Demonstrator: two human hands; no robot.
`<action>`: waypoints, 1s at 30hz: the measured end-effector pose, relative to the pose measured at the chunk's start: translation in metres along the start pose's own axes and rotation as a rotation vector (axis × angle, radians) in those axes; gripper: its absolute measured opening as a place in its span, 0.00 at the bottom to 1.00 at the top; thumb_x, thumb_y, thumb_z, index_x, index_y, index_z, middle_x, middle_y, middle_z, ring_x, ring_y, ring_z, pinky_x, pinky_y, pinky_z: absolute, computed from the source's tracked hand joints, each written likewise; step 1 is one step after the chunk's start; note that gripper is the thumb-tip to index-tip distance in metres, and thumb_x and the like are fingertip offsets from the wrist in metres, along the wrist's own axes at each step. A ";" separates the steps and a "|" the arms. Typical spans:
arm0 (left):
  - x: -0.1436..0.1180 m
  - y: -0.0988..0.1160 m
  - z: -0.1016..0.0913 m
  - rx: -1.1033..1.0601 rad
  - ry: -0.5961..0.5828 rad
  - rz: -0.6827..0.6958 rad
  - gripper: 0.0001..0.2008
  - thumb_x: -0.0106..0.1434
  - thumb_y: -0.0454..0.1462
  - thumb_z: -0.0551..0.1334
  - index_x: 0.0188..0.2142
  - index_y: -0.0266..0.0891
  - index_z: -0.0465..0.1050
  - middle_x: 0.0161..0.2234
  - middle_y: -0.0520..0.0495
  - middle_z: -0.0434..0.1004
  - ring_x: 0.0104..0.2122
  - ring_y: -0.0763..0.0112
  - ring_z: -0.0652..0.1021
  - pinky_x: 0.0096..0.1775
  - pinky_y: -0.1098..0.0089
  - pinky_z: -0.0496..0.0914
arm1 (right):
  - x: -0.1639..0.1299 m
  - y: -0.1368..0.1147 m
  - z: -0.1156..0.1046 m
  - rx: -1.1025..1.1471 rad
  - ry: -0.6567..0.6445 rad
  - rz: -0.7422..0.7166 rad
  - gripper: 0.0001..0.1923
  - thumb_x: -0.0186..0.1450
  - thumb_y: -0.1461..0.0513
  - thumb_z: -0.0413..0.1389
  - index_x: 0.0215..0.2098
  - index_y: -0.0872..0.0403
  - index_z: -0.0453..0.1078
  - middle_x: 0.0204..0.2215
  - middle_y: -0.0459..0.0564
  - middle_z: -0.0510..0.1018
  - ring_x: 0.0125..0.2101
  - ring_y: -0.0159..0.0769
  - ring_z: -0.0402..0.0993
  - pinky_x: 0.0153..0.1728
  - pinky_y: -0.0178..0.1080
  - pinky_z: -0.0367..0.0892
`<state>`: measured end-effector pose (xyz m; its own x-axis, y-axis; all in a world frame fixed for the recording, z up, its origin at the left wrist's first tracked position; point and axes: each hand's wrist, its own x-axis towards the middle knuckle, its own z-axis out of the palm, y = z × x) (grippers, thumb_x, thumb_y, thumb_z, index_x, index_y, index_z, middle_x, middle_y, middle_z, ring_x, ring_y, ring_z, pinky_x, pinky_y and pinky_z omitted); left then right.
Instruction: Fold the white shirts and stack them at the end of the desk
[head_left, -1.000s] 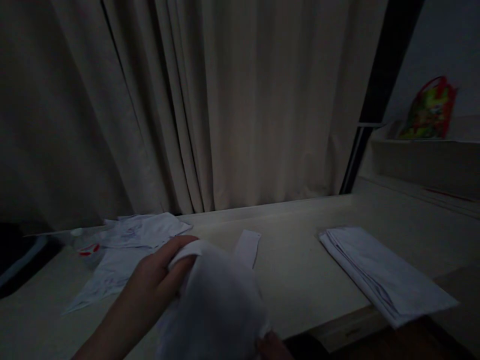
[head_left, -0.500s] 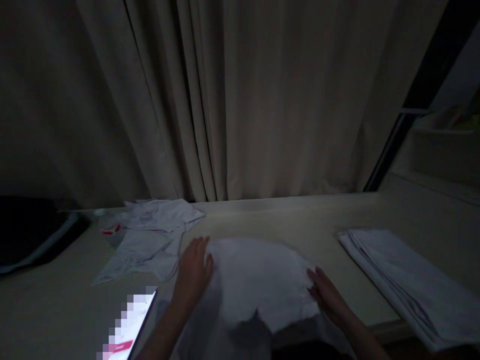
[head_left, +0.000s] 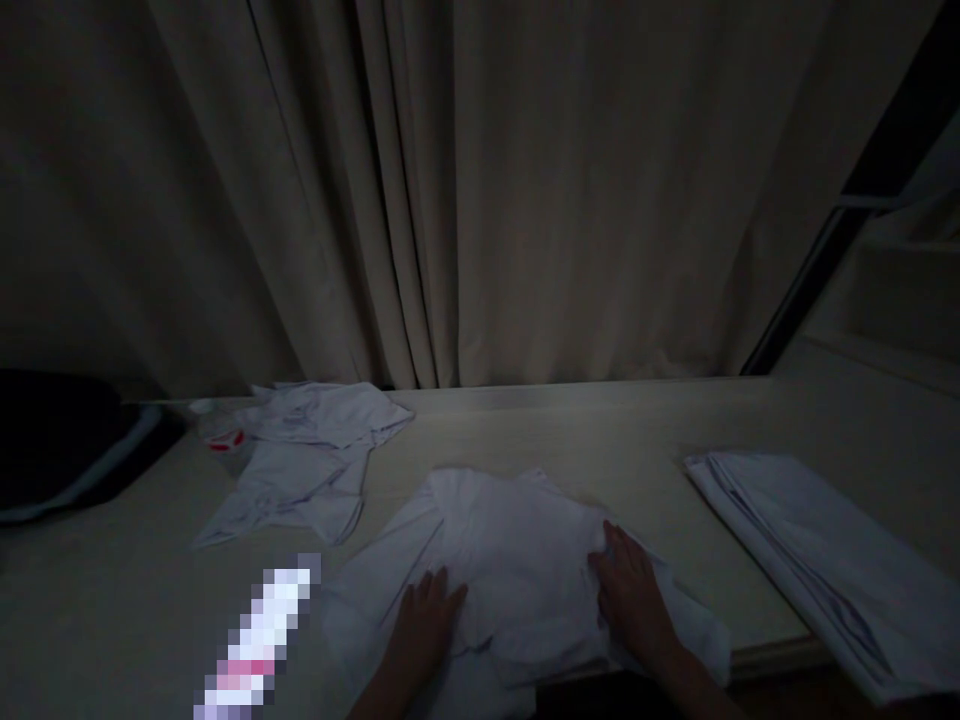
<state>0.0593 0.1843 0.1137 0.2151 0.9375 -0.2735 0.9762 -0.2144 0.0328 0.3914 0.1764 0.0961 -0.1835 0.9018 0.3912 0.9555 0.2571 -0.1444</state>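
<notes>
A white garment (head_left: 510,550) lies spread on the pale table (head_left: 600,440) right in front of me, in dim light. My left hand (head_left: 427,625) rests flat on its near left part, fingers apart. My right hand (head_left: 630,590) presses flat on its right side, near a fold. Neither hand grips the cloth; both lie on top of it.
A crumpled pile of white clothes (head_left: 307,460) lies at the back left, with a clear plastic item (head_left: 221,440) beside it. A folded white stack (head_left: 810,550) sits at the right table edge. A bright blurred object (head_left: 259,640) lies at the near left. Beige curtains (head_left: 465,190) hang behind.
The garment, bunched and lifted a second ago, now lies spread flat. Both hands slid toward me over the cloth. The view shifted left and down.
</notes>
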 end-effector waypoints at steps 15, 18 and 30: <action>-0.032 0.067 -0.007 -0.252 0.162 -0.094 0.36 0.52 0.42 0.61 0.60 0.41 0.56 0.61 0.33 0.59 0.60 0.49 0.62 0.57 0.48 0.57 | 0.065 -0.059 -0.138 0.656 0.104 0.257 0.08 0.64 0.58 0.42 0.38 0.51 0.60 0.26 0.44 0.71 0.26 0.35 0.70 0.28 0.34 0.60; -0.029 0.067 -0.027 -0.457 0.291 -0.067 0.17 0.59 0.39 0.51 0.43 0.38 0.72 0.47 0.36 0.74 0.46 0.55 0.75 0.49 0.53 0.65 | 0.068 -0.061 -0.180 0.521 0.090 0.182 0.10 0.64 0.58 0.44 0.37 0.51 0.65 0.24 0.44 0.73 0.26 0.34 0.69 0.27 0.34 0.57; -0.085 -0.012 -0.232 -1.243 0.700 -0.073 0.18 0.55 0.45 0.49 0.38 0.38 0.67 0.26 0.52 0.72 0.24 0.72 0.72 0.28 0.71 0.68 | 0.056 -0.029 -0.284 0.155 0.003 -0.236 0.24 0.58 0.45 0.57 0.44 0.52 0.72 0.38 0.51 0.78 0.37 0.41 0.73 0.39 0.39 0.63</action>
<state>0.0360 0.1702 0.3593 -0.2241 0.9540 0.1990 0.2964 -0.1278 0.9465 0.4190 0.1208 0.3798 -0.3963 0.8097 0.4328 0.8397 0.5103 -0.1858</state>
